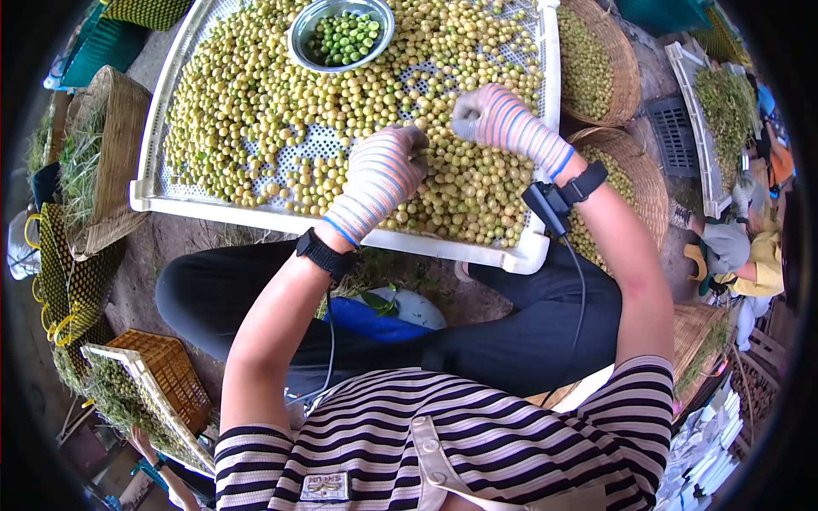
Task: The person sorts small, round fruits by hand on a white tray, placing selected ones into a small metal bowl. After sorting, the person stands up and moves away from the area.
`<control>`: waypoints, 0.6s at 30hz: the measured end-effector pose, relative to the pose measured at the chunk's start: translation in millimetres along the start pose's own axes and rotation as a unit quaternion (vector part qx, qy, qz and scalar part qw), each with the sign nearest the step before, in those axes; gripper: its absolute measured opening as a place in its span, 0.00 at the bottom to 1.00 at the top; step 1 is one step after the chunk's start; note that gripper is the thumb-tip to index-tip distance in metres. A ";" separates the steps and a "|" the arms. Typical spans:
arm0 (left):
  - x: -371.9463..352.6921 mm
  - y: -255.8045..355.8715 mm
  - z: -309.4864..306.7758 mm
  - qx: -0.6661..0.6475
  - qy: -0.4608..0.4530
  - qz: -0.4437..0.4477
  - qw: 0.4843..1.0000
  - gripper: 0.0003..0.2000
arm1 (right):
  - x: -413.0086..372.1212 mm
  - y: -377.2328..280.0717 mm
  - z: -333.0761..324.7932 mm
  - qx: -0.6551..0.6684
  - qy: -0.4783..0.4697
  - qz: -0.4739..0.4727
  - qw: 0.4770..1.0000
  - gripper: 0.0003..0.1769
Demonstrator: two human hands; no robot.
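A white perforated tray (341, 227) is spread with small round yellow-green fruits (256, 102). My left hand (388, 166), in a striped glove with grey fingertips, is over the fruits near the tray's front edge. Its fingers are curled together, and what they hold, if anything, is hidden. To its right, my right hand (498, 123), gloved the same way, has its fingers bent inward and pressed together just above the fruits; its contents are also hidden. The two hands are apart. A metal bowl (298, 53) of greener fruits (345, 38) stands at the tray's back.
Woven baskets (626, 64) with similar fruits stand right of the tray. At the left are a basket (119, 153) of green stems and an orange crate (166, 375). Another person's hand (145, 443) shows at the lower left. More people (737, 251) are at the far right.
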State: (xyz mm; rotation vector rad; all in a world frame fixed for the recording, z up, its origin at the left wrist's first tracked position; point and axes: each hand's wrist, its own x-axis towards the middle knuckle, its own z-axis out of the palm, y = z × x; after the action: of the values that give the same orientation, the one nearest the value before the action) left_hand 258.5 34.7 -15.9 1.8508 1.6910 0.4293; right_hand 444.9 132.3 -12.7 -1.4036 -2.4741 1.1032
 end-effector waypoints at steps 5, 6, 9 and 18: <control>-4.9 -3.1 -3.5 0.002 0.004 -0.011 1.000 0.18 | -5.6 -22.1 6.1 -0.268 -0.092 -0.029 0.958 0.12; -5.5 -2.7 -4.6 -0.002 0.005 -0.012 1.000 0.17 | -4.1 -25.2 4.9 -0.283 -0.123 -0.023 0.951 0.12; -6.6 -4.8 -4.3 -0.016 0.012 -0.006 1.000 0.18 | -4.7 -16.1 3.1 -0.260 -0.128 -0.024 0.957 0.08; 2.5 4.1 10.4 -0.259 0.008 -0.028 0.966 0.27 | -21.6 0.0 -2.2 0.265 -0.111 0.083 0.954 0.14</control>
State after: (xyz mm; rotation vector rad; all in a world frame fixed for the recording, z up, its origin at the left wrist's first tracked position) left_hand 268.3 35.0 -21.8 1.4154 1.4593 0.7799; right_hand 458.2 116.7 -5.6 -1.3847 -1.9685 1.8761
